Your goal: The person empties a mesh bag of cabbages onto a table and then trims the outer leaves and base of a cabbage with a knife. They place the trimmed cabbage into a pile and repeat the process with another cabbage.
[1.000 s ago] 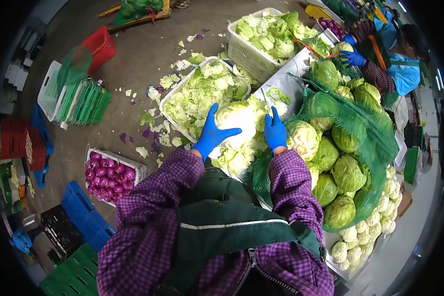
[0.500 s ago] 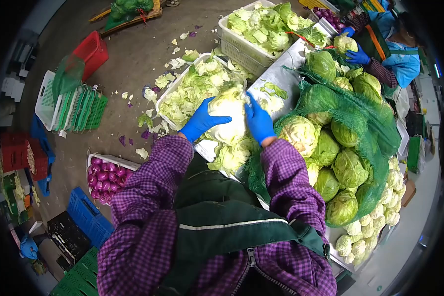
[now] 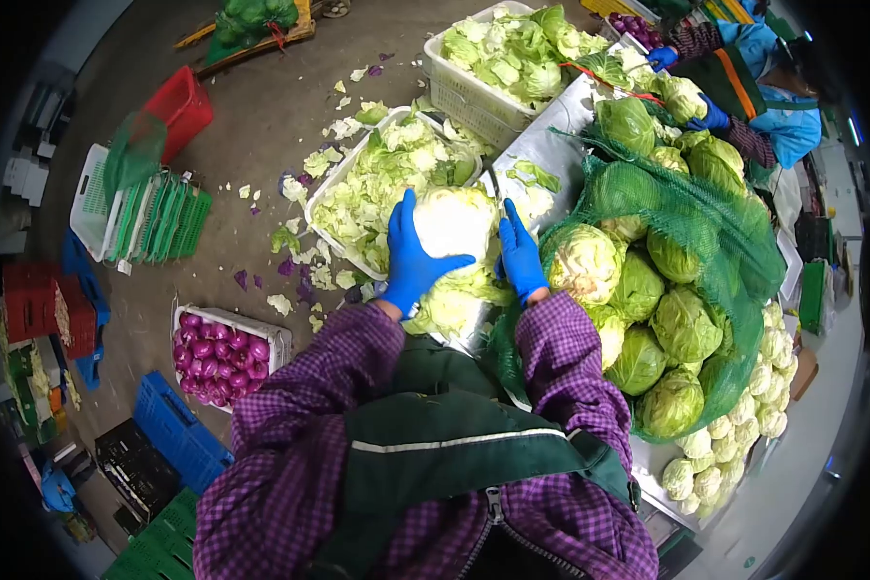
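Observation:
A pale, trimmed cabbage (image 3: 454, 224) sits between my two blue-gloved hands, above the near end of a metal work surface. My left hand (image 3: 416, 256) cups its left side, thumb stretched below it and fingers pointing up. On the other side, my right hand (image 3: 520, 253) lies along the cabbage with its fingers close together. A narrow dark strip shows above the right fingertips; I cannot make out what it is. Loose outer leaves (image 3: 454, 307) lie beneath the cabbage. To the right, a green net sack (image 3: 735, 246) spills whole green cabbages (image 3: 686, 327).
Two white crates of leaves, a near one (image 3: 321, 208) and a far one (image 3: 474, 97), stand beyond the work surface (image 3: 551, 145). Purple onions fill a crate (image 3: 282, 343) at left. Trimmed cabbages (image 3: 706, 474) lie at right. A co-worker's gloved hand (image 3: 713, 114) is at a cabbage at upper right.
The cabbage has come slightly nearer to me and turned between my hands. My left hand has shifted right, its fingers now pointing up. The co-worker's hands have moved apart.

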Motion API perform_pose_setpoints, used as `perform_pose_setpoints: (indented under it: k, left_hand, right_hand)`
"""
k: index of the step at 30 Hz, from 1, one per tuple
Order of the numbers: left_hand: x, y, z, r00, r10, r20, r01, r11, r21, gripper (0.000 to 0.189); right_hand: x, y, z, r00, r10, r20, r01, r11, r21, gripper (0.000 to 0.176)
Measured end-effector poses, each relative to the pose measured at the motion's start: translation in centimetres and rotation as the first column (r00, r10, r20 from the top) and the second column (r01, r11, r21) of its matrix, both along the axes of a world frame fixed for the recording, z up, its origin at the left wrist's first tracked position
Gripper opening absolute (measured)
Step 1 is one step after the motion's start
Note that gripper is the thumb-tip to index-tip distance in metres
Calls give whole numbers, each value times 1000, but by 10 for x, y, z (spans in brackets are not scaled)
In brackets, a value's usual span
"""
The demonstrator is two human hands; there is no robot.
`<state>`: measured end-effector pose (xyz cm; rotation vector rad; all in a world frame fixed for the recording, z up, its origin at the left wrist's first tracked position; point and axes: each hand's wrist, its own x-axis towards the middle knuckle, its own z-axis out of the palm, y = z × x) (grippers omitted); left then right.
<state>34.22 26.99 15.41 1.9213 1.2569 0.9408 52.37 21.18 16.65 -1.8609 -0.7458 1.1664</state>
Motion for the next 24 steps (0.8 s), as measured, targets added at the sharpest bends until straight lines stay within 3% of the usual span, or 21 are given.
perform_pose_setpoints:
  k: [1,2,4,6,8,10,12,14,16,17,19,20,21,23,24]
  left_hand:
    - [-2,17,1,995,-91,27,94,990,-105,121]
    - [-4,31,3,989,-147,19,148,968,-204,120]
    - [-6,50,3,973,-208,97,229,910,-344,117]
    - [-5,57,2,961,-263,80,275,912,-305,118]
    - [-3,55,0,945,-320,64,325,906,-270,118]
    - [1,44,5,966,-251,-60,236,955,-180,117]
    - [6,44,1,977,-211,-43,197,957,-212,119]
    - [11,45,3,976,-190,-111,161,960,-227,118]
    - [10,34,7,962,-231,-143,220,972,-87,119]
    - [6,35,10,958,-261,-120,252,964,-80,119]
    - [-3,37,5,953,-290,-92,283,956,-80,120]
    - [-12,43,2,918,-396,-11,393,914,-98,118]
    - [-24,48,0,869,-491,66,496,862,-108,117]
    - [-50,48,8,860,-499,108,510,844,-163,117]
    - [-53,49,11,842,-513,165,538,819,-200,117]
  right_hand:
    - [-2,-5,11,1000,-8,0,8,1000,3,50]
    - [-6,-10,23,981,66,183,-76,996,46,52]
    - [-9,-11,38,827,182,532,-267,960,86,58]
    - [-6,-4,34,796,225,562,-315,947,68,60]
    - [-4,5,31,695,414,587,-432,894,-120,59]
    - [0,16,12,724,371,581,-396,914,-90,57]
    - [3,31,10,750,380,542,-348,923,-166,56]
    - [9,41,2,808,297,508,-287,953,-100,54]
    - [19,58,-7,995,-4,96,24,977,-211,54]
    - [42,64,-72,976,9,217,9,997,-80,54]
    - [35,51,-71,967,-46,250,54,998,-28,52]
    - [26,43,-65,948,-72,309,72,997,11,51]
    - [17,36,-79,971,-133,196,134,991,7,50]
    - [-8,9,-90,975,-219,-28,218,975,-44,43]
    - [-19,0,-93,907,-344,-243,347,937,-35,38]
